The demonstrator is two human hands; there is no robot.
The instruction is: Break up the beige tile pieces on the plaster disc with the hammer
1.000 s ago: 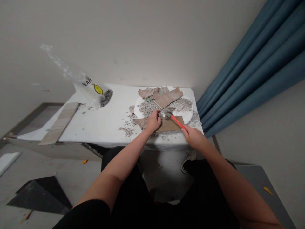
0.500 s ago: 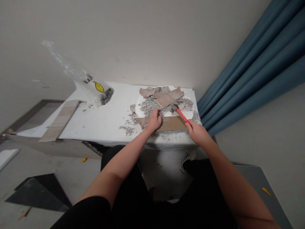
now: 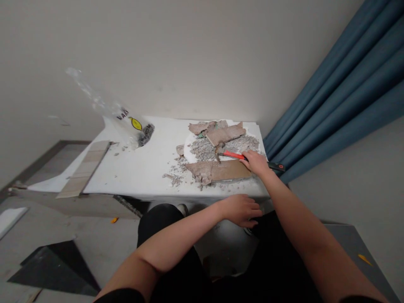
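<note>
My right hand (image 3: 256, 162) is wrapped round the red and black handle of a claw hammer (image 3: 232, 155). Its metal head lies over grey rubble (image 3: 202, 148) at the right of the white-covered table. Just in front is a brown board (image 3: 229, 170), its left end crumbled and caked with grey. My left hand (image 3: 242, 210) hangs in front of the table edge, near my right knee, fingers apart and holding nothing. Behind the rubble, broken brownish-grey slabs (image 3: 224, 134) lie in a pile.
A clear plastic bag (image 3: 126, 126) with a yellow lemon print stands at the table's back left, dark bits at its base. A wood-patterned plank (image 3: 85, 168) overhangs the left front edge. Blue curtains (image 3: 334, 92) hang at the right. Dark sheets (image 3: 57, 267) lie on the floor.
My left hand has left the board and dropped back to the right, below the table edge. The hammer has swung from slanted to nearly level, its head now further left and lower.
</note>
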